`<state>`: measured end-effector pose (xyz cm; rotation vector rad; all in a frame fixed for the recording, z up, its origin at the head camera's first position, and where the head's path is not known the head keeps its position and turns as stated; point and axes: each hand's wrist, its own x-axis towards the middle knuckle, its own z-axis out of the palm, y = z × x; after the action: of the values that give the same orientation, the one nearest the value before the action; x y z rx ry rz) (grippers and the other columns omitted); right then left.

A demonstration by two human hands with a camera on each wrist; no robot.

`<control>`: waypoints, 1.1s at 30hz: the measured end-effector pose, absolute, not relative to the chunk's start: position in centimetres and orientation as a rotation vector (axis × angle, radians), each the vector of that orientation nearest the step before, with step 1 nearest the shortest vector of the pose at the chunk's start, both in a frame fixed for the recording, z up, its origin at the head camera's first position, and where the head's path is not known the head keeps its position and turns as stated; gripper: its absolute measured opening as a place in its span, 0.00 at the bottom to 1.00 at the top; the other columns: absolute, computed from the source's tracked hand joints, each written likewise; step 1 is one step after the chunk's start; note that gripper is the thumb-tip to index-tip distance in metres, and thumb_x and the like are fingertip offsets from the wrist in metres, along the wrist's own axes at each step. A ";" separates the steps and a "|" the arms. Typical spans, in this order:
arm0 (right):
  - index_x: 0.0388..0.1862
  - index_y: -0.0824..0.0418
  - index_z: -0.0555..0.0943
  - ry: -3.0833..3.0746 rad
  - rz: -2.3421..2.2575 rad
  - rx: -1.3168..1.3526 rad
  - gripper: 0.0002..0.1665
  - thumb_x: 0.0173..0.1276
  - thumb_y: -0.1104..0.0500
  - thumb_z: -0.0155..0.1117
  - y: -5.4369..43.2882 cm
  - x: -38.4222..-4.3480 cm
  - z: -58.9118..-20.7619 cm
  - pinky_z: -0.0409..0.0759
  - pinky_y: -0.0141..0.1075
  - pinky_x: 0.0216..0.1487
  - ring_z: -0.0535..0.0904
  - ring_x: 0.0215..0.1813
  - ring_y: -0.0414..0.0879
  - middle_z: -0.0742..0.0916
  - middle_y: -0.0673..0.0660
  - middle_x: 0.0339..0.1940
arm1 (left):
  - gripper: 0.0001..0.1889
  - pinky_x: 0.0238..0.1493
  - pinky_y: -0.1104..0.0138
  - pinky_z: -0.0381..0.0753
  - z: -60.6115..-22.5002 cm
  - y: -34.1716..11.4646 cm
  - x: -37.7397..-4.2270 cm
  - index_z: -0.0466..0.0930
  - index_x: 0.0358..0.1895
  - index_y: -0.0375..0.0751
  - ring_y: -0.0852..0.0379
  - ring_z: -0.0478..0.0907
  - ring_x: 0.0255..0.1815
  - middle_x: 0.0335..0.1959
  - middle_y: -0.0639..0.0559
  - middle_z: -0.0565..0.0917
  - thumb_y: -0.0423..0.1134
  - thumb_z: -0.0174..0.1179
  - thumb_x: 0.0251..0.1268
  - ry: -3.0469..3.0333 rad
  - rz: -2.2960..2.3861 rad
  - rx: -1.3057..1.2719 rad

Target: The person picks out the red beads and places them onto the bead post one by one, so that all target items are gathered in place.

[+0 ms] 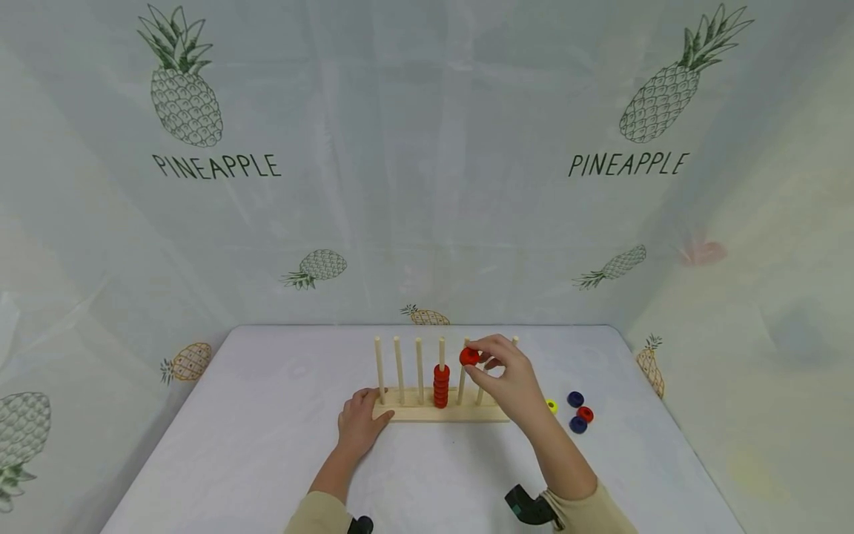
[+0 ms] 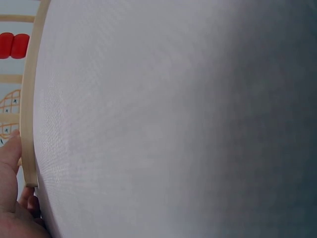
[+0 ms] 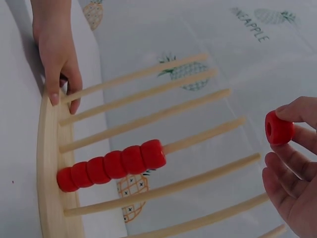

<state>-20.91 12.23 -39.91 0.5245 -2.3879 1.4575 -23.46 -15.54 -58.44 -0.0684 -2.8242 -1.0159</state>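
Observation:
A wooden peg stand (image 1: pixel 454 416) with a row of upright pegs sits on the table. On one middle peg is a stack of several red beads (image 1: pixel 441 387); the other pegs in sight are bare. My left hand (image 1: pixel 357 424) grips the left end of the base, thumb at the front and fingers behind, as the right wrist view also shows. Between thumb and fingertips, my right hand (image 1: pixel 510 378) pinches a single red bead (image 3: pixel 280 129). In the head view it hovers near the top of the peg just right of the stack. That hand covers part of the stand's right end.
Right of the stand lie two blue beads (image 1: pixel 578 425), a loose red bead (image 1: pixel 585 414) and a yellow bead (image 1: pixel 551 406), partly hidden by the right arm. A white cloth covers the table (image 1: pixel 267 415). Pineapple-printed sheeting (image 1: pixel 427 185) hangs behind and at both sides.

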 end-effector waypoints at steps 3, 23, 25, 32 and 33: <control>0.50 0.57 0.85 -2.383 1.458 0.529 0.18 0.60 0.66 0.73 12.0 -21.2 -39.8 0.81 0.44 0.44 0.77 0.43 0.44 0.83 0.47 0.44 | 0.28 0.54 0.41 0.62 -58.3 -15.5 -23.4 0.73 0.63 0.39 0.34 0.65 0.61 0.61 0.37 0.69 0.48 0.66 0.63 -2.827 -1.012 -0.066; 0.49 0.56 0.85 -2.384 1.439 0.541 0.19 0.58 0.66 0.74 10.3 -22.1 -38.6 0.76 0.45 0.49 0.78 0.47 0.51 0.83 0.46 0.45 | 0.27 0.52 0.43 0.63 -58.3 -15.5 -23.5 0.73 0.62 0.39 0.34 0.66 0.60 0.61 0.37 0.70 0.48 0.66 0.63 -2.828 -0.989 -0.069; 0.49 0.56 0.85 -2.386 1.445 0.533 0.19 0.58 0.66 0.74 10.2 -22.2 -38.5 0.76 0.45 0.49 0.77 0.47 0.51 0.83 0.46 0.45 | 0.27 0.52 0.43 0.63 -58.4 -15.5 -23.5 0.73 0.62 0.39 0.35 0.66 0.60 0.61 0.37 0.69 0.48 0.66 0.63 -2.831 -0.986 -0.067; 0.50 0.54 0.85 -2.402 1.462 0.495 0.19 0.59 0.64 0.73 10.0 -22.5 -38.5 0.75 0.47 0.49 0.76 0.50 0.54 0.83 0.45 0.45 | 0.28 0.52 0.42 0.63 -58.3 -15.5 -23.4 0.73 0.62 0.39 0.34 0.66 0.59 0.61 0.36 0.70 0.48 0.66 0.63 -2.827 -0.995 -0.073; 0.50 0.54 0.85 -2.402 1.463 0.496 0.19 0.59 0.64 0.73 9.9 -22.6 -38.5 0.76 0.46 0.50 0.76 0.50 0.53 0.82 0.45 0.44 | 0.28 0.52 0.42 0.63 -58.2 -15.5 -23.4 0.73 0.62 0.39 0.35 0.66 0.59 0.61 0.36 0.70 0.48 0.66 0.63 -2.826 -0.998 -0.072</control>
<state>-22.56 9.94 -38.47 0.4958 -2.4022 1.4631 -23.38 -15.49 -58.23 -0.0721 -2.8257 -0.9984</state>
